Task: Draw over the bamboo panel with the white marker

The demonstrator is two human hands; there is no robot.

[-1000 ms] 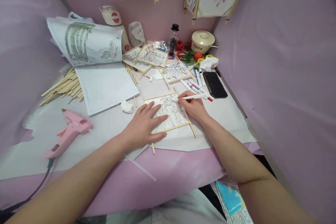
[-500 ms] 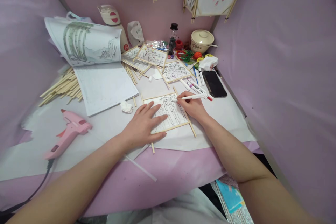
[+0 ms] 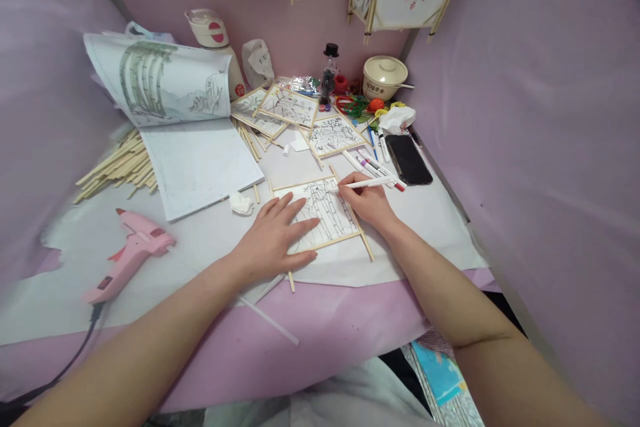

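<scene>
Framed panel lies flat at desk centre, long sticks running away from us. Our left hand spread flat pins its near-left corner; right hand pinches pen, tip on the upper right.

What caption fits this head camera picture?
Right hand draws with a white pen on a framed panel; left hand steadies it.

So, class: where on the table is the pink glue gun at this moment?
In the head view, the pink glue gun lies on the white paper sheet at the table's left side, left of the left hand and below the pile of wooden sticks.
</scene>
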